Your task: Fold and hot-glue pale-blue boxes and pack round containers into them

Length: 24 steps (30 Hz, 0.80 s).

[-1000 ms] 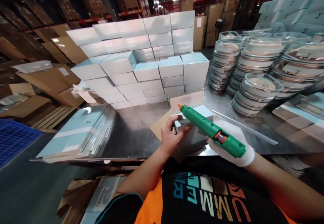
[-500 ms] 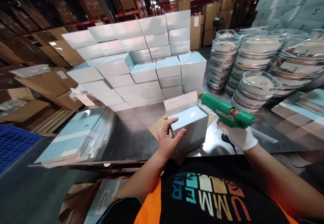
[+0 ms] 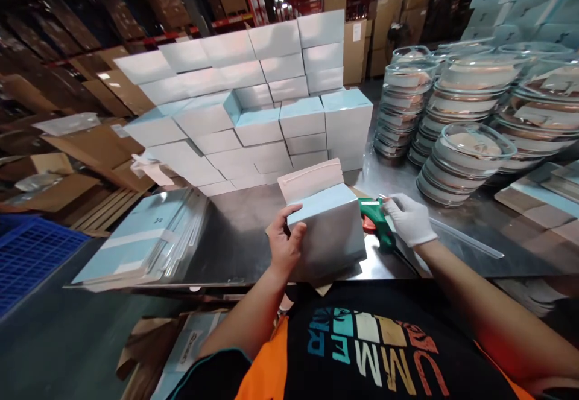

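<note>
My bare left hand (image 3: 286, 240) grips the left side of a pale blue and white carton (image 3: 329, 228), thumb on the near face and fingers at the top edge. Its lid flap (image 3: 311, 180) stands raised at the back. Just right of the carton, a green hot glue gun (image 3: 381, 224) with a red trigger lies on the metal table, its nose hidden behind the carton. In a white glove, my right hand (image 3: 409, 219) has its fingertips together at the gun's rear, on the short pale end of a glue stick (image 3: 383, 196).
A wall of white cartons (image 3: 253, 110) stands behind. Stacks of round glass lids (image 3: 465, 158) fill the right, with a long clear stick (image 3: 468, 238) before them. Flat blue boxes (image 3: 136, 237) are piled left, near a blue crate (image 3: 36, 255) beyond the table edge.
The glue gun has gone from my right hand's raised grip by the flap down onto the table. My right hand has shifted to its rear end. The carton has turned and moved slightly left.
</note>
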### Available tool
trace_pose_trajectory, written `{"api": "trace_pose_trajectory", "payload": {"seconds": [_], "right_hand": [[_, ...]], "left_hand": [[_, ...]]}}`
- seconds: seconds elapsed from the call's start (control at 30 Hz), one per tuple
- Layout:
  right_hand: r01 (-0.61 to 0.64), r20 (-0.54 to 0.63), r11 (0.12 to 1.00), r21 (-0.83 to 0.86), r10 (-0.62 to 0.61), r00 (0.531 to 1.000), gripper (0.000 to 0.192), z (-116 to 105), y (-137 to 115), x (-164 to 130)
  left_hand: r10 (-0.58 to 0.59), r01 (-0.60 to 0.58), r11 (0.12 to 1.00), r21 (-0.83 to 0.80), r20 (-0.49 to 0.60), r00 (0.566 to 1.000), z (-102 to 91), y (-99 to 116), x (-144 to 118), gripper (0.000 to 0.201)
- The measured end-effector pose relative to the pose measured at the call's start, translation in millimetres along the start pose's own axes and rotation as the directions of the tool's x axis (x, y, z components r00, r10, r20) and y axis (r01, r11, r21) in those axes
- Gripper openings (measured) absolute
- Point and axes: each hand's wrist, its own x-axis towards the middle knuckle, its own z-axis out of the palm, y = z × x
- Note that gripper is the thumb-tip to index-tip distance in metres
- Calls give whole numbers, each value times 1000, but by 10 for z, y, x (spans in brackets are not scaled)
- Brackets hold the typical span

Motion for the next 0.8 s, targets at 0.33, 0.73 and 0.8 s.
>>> {"api": "trace_pose_trajectory", "payload": {"seconds": [0.33,0.73,0.8], "right_hand": [[-200,387,898,392,36,921,29,343,-768,73],[299,425,888,350,-435,794,23,76,-524,-144],[330,445,879,343,-462,767,25,60,-580,-144]], "left_hand": [[47,-40,998,-48,147,988,74,-73,-62,55],[289,-226,947,-230,292,912,29,22,188,37],[306,-239,947,-213,387,870,-33,77,208,37]]}}
